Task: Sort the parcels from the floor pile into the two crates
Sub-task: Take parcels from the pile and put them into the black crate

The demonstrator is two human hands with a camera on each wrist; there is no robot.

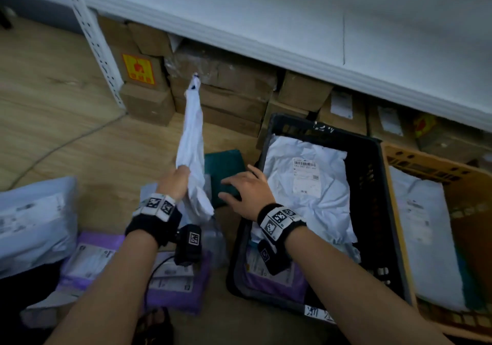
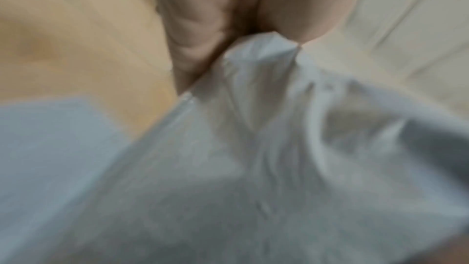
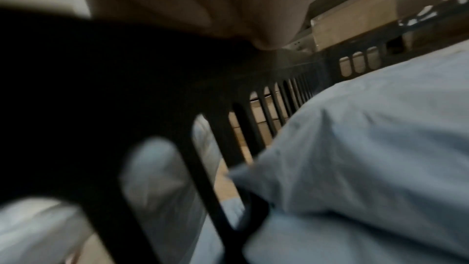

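My left hand grips a thin white plastic parcel that stands up edge-on above the floor; in the left wrist view its fingers bunch the white parcel. My right hand lies spread, fingers relaxed, on a dark green parcel on the floor beside the black crate. The black crate holds a crumpled white parcel with a label and a purple one. The brown crate to its right holds a pale grey parcel.
A grey-white parcel and a purple parcel lie on the wooden floor at left. Stacked cardboard boxes sit under a white shelf at the back. A white slotted upright stands at left.
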